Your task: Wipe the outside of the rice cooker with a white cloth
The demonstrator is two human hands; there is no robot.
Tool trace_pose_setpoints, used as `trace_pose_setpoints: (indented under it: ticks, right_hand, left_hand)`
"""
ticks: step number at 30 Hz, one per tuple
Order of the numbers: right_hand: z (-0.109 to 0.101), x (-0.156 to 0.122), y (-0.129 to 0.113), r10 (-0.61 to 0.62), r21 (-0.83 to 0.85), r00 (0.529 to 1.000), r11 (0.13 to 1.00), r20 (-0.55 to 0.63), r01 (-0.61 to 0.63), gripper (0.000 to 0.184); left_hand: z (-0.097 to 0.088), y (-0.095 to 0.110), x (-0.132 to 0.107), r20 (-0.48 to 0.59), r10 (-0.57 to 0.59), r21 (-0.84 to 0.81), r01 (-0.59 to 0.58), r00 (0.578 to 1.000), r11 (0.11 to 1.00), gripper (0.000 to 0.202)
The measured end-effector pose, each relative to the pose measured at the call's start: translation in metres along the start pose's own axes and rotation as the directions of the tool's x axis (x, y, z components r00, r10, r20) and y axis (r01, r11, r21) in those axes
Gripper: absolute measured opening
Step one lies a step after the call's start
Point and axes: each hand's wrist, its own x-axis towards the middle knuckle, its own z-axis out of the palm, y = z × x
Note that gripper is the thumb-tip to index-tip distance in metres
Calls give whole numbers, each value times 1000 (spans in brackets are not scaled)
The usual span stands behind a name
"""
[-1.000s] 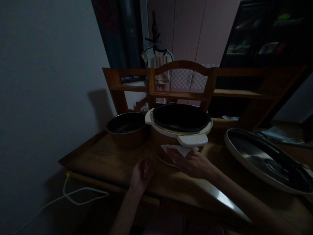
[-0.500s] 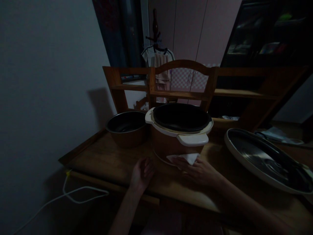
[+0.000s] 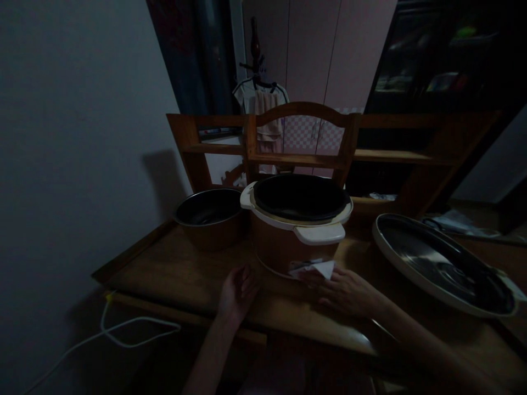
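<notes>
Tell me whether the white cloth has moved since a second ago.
Yes. The white cloth under the right hand has slid down the side of the cooker, from just under its white handle toward the base.

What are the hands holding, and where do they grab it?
The right hand pins a white tissue by its near edge against the cooker; the left hand holds nothing.
</notes>
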Motion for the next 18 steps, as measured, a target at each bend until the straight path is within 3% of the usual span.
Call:
trace_pose_setpoints:
  ticks: [7,13,18]
  right_hand:
    - [-10,2,23,-117,-68,993,991,2,117,53]
    - [-21,7,35,1,-83,999,997,-48,-5,62]
    - [-31,27,35,-5,-45,996,999,-86,2,73]
  left_hand:
    - [2,-2,1,5,16,42,-16,1000,999,39]
    - [2,-3,3,-45,19,58,-16,999,998,37]
    - [2,-4,3,-28,24,77,-22,999,997,37]
